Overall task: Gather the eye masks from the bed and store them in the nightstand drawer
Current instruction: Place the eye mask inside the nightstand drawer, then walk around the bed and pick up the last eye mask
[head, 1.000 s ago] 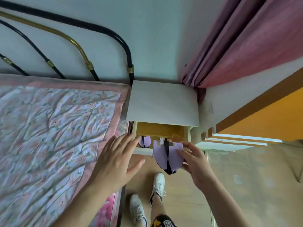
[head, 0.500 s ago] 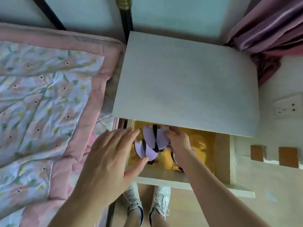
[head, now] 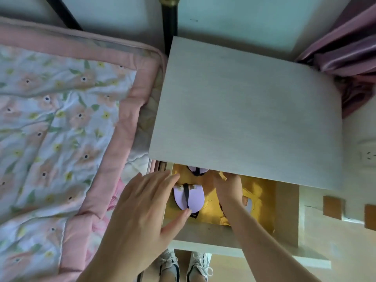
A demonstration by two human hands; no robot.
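At the bottom centre of the frame I am seeing a pair of white sneakers (head: 184, 266) standing on the floor under the drawer front. My left hand (head: 142, 210) is hovering over the drawer's left edge, fingers spread apart and gripping nothing, thumb tip just beside the lilac eye mask (head: 192, 197). That mask is lying flat on the yellow floor of the open nightstand drawer (head: 286, 210), black strap running down its middle. My right hand (head: 228, 190) is reaching deeper in, fingers curling under the nightstand top (head: 250, 115); I cannot tell whether they are gripping anything. A second eye mask (head: 197, 170) is peeking out at the drawer's back. The floral quilt (head: 61, 123) is filling the left of the frame.
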